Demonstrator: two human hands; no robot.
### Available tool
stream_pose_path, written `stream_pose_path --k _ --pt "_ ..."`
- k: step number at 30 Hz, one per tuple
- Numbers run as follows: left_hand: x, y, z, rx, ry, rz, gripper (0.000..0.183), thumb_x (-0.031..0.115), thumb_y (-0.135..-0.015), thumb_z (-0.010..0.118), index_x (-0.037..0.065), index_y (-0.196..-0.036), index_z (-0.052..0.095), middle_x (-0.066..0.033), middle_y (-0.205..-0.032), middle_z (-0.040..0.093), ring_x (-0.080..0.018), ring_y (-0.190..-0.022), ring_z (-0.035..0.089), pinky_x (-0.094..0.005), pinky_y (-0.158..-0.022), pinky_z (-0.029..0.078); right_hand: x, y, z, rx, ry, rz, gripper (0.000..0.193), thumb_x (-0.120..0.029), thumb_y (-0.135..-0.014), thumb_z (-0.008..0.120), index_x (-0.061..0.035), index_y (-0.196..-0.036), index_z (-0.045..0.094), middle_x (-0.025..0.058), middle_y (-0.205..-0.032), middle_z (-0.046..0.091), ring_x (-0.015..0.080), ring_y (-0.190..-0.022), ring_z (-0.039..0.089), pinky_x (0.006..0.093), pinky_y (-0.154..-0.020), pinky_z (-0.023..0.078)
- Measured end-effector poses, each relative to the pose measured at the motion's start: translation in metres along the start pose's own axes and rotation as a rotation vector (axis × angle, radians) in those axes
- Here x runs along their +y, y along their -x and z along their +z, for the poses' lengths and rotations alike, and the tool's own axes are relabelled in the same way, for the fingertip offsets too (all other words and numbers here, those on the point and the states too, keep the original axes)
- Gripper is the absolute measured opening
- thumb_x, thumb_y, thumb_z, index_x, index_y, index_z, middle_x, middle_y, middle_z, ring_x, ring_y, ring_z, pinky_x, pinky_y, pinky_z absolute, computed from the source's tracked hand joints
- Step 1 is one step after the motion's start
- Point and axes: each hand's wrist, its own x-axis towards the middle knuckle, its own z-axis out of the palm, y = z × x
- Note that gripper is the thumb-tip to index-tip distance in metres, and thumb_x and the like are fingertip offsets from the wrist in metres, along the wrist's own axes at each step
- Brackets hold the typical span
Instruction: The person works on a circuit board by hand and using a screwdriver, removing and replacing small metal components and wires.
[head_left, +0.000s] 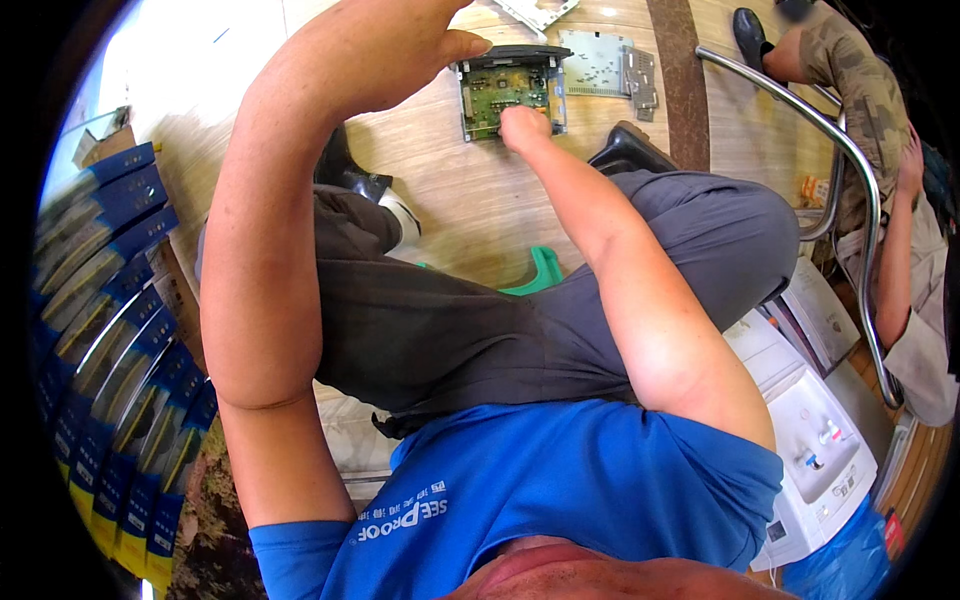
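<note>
An opened electronic unit with a green circuit board (488, 98) and a dark front panel (515, 54) lies on the floor between my feet. My right hand (525, 128) is closed at the board's near right side. Its fingertips are turned away, so whatever they grip is hidden. My left hand (425, 40) is raised over the unit's left end, partly cut off by the upper edge of the picture. Its thumb stretches out, apart from the rest of the hand, close to the dark panel; the other fingers are mostly out of sight.
Right of the unit lie a flat metal plate (596, 62) and a grey bracket (640, 82). A pale frame part (538, 14) is beyond it. A green plastic piece (540, 272) sits below my legs. Boxes (125, 300) line the left; a chair's metal tube (850, 150) and another person are right.
</note>
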Motion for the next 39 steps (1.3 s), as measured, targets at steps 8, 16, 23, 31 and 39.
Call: stream_pose_path --k 8,16,23,31,39 --pt "-0.004 -0.005 -0.003 -0.079 0.035 -0.03 0.046 0.022 -0.095 0.06 -0.003 -0.132 0.053 -0.0233 -0.11 0.068 -0.0354 -0.105 0.064 -0.0417 -0.091 0.05 -0.001 0.004 -0.015 -0.02 0.079 -0.105 0.027 -0.012 -0.089 0.051 -0.0082 -0.097 0.076 0.0152 -0.11 0.071 0.0297 -0.102 0.07 0.0419 -0.083 0.057" --pt "-0.026 -0.01 0.015 0.011 0.018 0.041 0.045 0.023 -0.094 0.06 -0.003 -0.131 0.054 -0.0244 -0.109 0.067 -0.0372 -0.106 0.064 -0.0427 -0.092 0.05 0.0 0.003 -0.017 0.009 0.132 -0.163 0.024 -0.013 -0.086 0.054 -0.0086 -0.093 0.076 0.0158 -0.106 0.072 0.0318 -0.098 0.07 0.0443 -0.08 0.057" --pt "-0.028 -0.014 0.017 -0.037 0.007 0.003 0.046 0.025 -0.094 0.06 -0.001 -0.131 0.054 -0.0241 -0.109 0.067 -0.0372 -0.105 0.064 -0.043 -0.092 0.05 0.009 0.001 -0.007 0.05 0.162 -0.26 0.017 -0.026 -0.084 0.068 -0.0105 -0.087 0.074 0.0158 -0.097 0.072 0.0345 -0.093 0.069 0.0465 -0.078 0.055" --pt "-0.008 -0.007 0.001 -0.068 0.034 -0.017 0.047 0.026 -0.095 0.06 -0.001 -0.133 0.052 -0.0241 -0.109 0.067 -0.0374 -0.106 0.063 -0.0432 -0.092 0.05 0.013 -0.019 -0.009 -0.018 0.235 -0.389 0.017 -0.025 -0.082 0.068 -0.0106 -0.088 0.074 0.0145 -0.095 0.072 0.0345 -0.093 0.069 0.0445 -0.079 0.055" --pt "-0.006 -0.005 0.002 -0.037 0.018 0.012 0.048 0.025 -0.096 0.058 -0.002 -0.135 0.051 -0.0235 -0.114 0.066 -0.0355 -0.109 0.063 -0.0422 -0.095 0.049 0.016 -0.023 -0.003 -0.023 0.317 -0.416 0.018 -0.027 -0.084 0.066 -0.0113 -0.088 0.074 0.013 -0.094 0.072 0.0321 -0.093 0.069 0.0439 -0.079 0.055"
